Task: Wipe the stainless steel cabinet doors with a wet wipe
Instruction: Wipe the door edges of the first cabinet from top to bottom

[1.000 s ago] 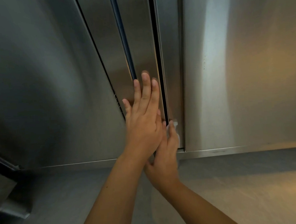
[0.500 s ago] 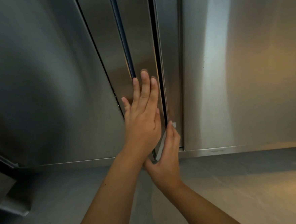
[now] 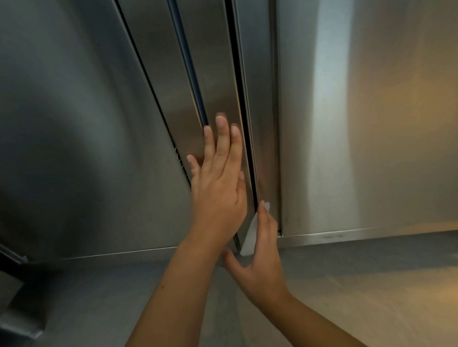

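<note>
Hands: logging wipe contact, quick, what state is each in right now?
Left hand: open, fingers straight, flat on the cabinet door, holding nothing.
Right hand: open, straight fingers pressing the wet wipe.

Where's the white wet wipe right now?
Head view, low centre: white wet wipe pressed under the right hand against the stainless steel door edge, below-right of the left hand.
</note>
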Available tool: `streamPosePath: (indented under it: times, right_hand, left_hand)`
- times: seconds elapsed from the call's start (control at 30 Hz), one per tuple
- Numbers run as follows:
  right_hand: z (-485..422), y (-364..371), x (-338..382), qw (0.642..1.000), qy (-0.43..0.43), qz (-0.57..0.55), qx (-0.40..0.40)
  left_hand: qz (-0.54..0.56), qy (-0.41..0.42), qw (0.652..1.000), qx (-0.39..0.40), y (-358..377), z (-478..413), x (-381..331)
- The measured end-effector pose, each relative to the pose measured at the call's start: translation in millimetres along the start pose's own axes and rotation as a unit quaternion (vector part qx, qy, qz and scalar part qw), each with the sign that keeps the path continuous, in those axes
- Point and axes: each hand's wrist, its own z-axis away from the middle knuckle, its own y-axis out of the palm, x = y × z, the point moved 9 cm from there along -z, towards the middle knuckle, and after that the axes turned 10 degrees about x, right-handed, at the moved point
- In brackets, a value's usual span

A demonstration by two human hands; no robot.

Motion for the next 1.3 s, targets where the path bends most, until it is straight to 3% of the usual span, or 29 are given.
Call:
streamPosePath:
  times: [0.3, 0.57, 0.83, 1.13, 1.3]
  right_hand:
    - [20, 14, -49, 0.991, 0.059, 0.054, 0.106]
    - [8, 9, -10, 0.999, 0.006, -0.001, 0.034]
    - [21, 16, -45, 0.985, 0.017, 0.109, 0.133]
    - [21, 11, -35, 0.985, -0.035, 0.105, 0.135]
    - [8, 3, -6, 0.990, -0.075, 0.086, 0.081]
  left_hand:
    - [-0.003, -0.003, 1.000, 0.016, 1, 0, 0]
    - [-0.002, -0.001, 1.000, 0.005, 0, 0, -1]
    - [0.001, 0.010, 1.000, 0.008, -1, 1, -1]
    - [-0.001, 0.021, 1.000, 0.003, 0, 1, -1]
    - [-0.005, 0.022, 1.000, -0.018, 0, 1, -1]
